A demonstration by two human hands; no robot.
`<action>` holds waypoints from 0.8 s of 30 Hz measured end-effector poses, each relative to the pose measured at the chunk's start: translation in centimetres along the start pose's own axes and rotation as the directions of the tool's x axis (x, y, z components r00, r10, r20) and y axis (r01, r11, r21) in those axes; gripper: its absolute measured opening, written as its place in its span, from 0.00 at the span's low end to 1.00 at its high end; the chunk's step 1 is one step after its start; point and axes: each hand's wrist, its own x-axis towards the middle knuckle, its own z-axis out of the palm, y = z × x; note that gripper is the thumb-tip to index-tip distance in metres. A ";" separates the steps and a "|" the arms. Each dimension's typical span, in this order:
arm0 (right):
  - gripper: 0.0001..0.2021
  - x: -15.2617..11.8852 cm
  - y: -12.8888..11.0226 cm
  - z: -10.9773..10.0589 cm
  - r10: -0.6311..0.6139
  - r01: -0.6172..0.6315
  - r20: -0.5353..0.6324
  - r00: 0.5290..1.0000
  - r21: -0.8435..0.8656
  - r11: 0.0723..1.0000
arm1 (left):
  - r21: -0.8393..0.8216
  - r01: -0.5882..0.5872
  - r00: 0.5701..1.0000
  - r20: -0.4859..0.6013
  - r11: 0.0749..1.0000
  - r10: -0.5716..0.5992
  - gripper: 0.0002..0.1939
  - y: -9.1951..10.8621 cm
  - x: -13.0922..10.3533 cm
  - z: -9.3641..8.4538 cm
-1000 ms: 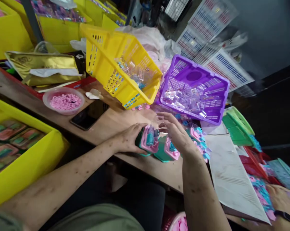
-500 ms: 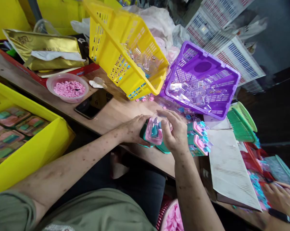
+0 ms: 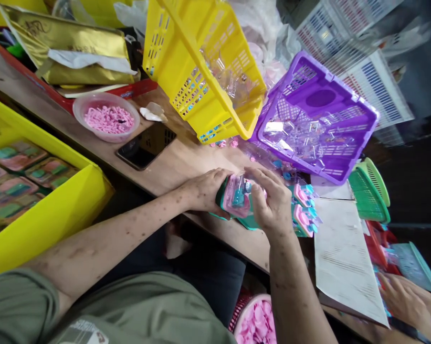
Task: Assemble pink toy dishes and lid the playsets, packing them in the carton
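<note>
My left hand (image 3: pixel 210 192) is wrapped around the left side of a small toy case (image 3: pixel 234 206), which has a pink rim, a dark green base and a clear window with blue-green pieces behind it. At the case's right side is my right hand (image 3: pixel 274 200), its thumb bent and its fingers curled over the top edge, at a small blue part. Fingertips partly hide that contact. Just right of this hand stand more pink and turquoise toy cases (image 3: pixel 303 210) in a row. Small pink pieces (image 3: pixel 234 142) lie behind the hands on the table.
Yellow (image 3: pixel 204 110) and purple (image 3: pixel 358 138) baskets of clear parts stand behind. Left are a bowl of pink bits (image 3: pixel 110 122), a phone (image 3: pixel 147 145) and a yellow box (image 3: pixel 75 200). A cardboard flap (image 3: pixel 344 258) separates a co-worker's hand (image 3: pixel 408 296) at right.
The view has shifted, so the baskets and case appear further right. Both hands stay at the case, with slightly more of its window showing. The co-worker's hand has changed position.
</note>
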 end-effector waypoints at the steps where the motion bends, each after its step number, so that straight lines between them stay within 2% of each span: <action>1: 0.20 0.0 0.0 -0.1 0.008 -0.008 0.008 1.000 -0.002 1.000 | 0.005 0.003 1.000 0.002 1.000 -0.003 0.58 0.1 0.0 0.0; 9: 0.20 0.9 -0.1 -0.5 0.033 -0.031 0.089 0.995 -0.022 0.999 | -0.015 -0.001 1.000 0.011 1.000 0.002 0.56 0.2 0.1 -0.2; 13: 0.21 0.7 0.0 -0.2 0.081 -0.081 0.071 0.994 0.005 0.997 | -0.013 0.015 1.000 0.007 1.000 -0.014 0.58 0.3 0.0 -0.3; 17: 0.22 -0.3 0.1 -0.2 0.133 -0.135 0.070 0.989 0.017 0.991 | 0.002 0.025 1.000 0.008 1.000 -0.025 0.55 0.6 -0.1 -0.3; 21: 0.22 -0.5 0.1 -1.1 0.111 -0.114 0.119 0.987 0.019 0.993 | 0.023 0.020 0.999 0.026 1.000 -0.021 0.55 0.9 -0.1 -0.2; 24: 0.20 0.1 -0.2 -1.7 0.081 -0.072 0.156 0.984 -0.064 0.995 | 0.038 0.006 0.999 0.041 0.999 -0.008 0.55 0.8 0.1 -0.2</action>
